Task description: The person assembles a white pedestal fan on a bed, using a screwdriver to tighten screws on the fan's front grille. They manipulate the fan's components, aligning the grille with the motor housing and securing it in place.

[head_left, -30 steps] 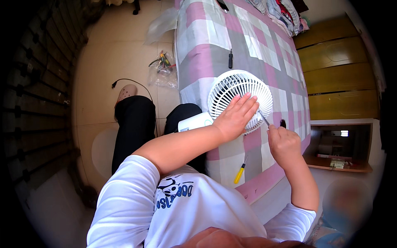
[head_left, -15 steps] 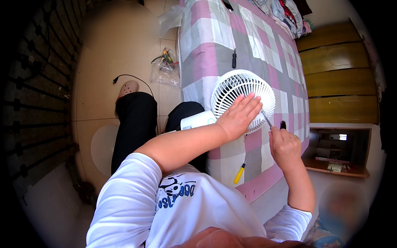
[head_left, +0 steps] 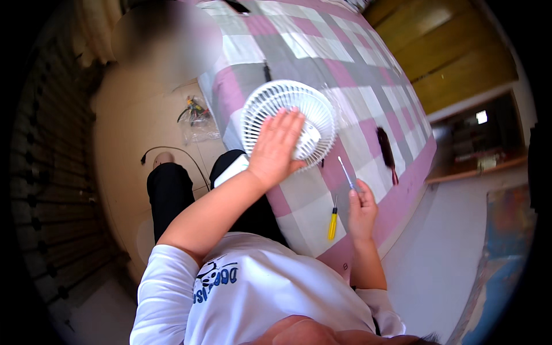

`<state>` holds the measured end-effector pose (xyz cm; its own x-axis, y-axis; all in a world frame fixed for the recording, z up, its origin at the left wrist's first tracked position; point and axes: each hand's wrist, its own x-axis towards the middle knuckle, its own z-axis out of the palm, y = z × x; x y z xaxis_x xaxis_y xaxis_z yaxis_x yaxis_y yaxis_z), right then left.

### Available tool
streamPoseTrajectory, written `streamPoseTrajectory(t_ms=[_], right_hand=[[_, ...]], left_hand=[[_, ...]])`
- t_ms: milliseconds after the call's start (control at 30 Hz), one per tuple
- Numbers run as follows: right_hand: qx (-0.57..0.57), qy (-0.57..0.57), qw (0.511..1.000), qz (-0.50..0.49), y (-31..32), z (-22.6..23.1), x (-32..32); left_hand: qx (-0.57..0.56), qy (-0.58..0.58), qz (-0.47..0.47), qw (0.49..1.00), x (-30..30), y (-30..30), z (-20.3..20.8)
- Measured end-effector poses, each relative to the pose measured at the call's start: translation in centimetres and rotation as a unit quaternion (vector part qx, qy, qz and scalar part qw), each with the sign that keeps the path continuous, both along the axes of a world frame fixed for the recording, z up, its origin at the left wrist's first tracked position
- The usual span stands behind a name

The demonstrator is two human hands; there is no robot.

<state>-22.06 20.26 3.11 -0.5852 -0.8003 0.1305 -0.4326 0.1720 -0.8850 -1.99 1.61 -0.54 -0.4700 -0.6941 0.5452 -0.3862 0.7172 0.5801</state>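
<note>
A white round fan (head_left: 317,106) with a slatted grille lies on the checked bedspread, close to my knees. My left hand (head_left: 275,148) rests on the grille, fingers stretched out flat, the thumb near its lower rim. Part of the white base (head_left: 233,171) shows beside my left forearm. My right hand (head_left: 362,215) is closed around a screwdriver, its metal shaft (head_left: 345,171) pointing up and away, apart from the fan; the fingers hide its handle. Just left of that hand lies a second screwdriver (head_left: 333,223) with a yellow handle.
Beyond the fan lies a dark screwdriver (head_left: 267,72). A hairbrush (head_left: 386,150) sits on the right of the bedspread (head_left: 368,109), and a dark phone-like object (head_left: 236,6) at the far edge. On the floor are a plastic bag with tools (head_left: 198,118) and a plugged cord (head_left: 172,148).
My right hand has drawn the screwdriver back from the grille, toward me. My left hand stays on the fan, which is tilted differently. The whole view has turned and shifted.
</note>
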Motion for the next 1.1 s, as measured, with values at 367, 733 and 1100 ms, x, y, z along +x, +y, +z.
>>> streamPoseTrajectory(t_ms=[367,733,1100], right_hand=[[-0.064,0.076,0.993,-0.064,4.1,-13.2,3.8],[-0.113,0.084,0.989,-0.042,3.9,-14.2,3.0],[-0.134,0.065,0.988,-0.043,3.7,-14.7,2.7]], left_hand=[[-0.079,-0.055,0.098,0.991,3.8,3.0,-1.7],[0.189,-0.059,0.038,0.979,6.8,4.5,-5.3],[0.185,-0.041,0.019,0.982,7.1,4.3,-6.3]])
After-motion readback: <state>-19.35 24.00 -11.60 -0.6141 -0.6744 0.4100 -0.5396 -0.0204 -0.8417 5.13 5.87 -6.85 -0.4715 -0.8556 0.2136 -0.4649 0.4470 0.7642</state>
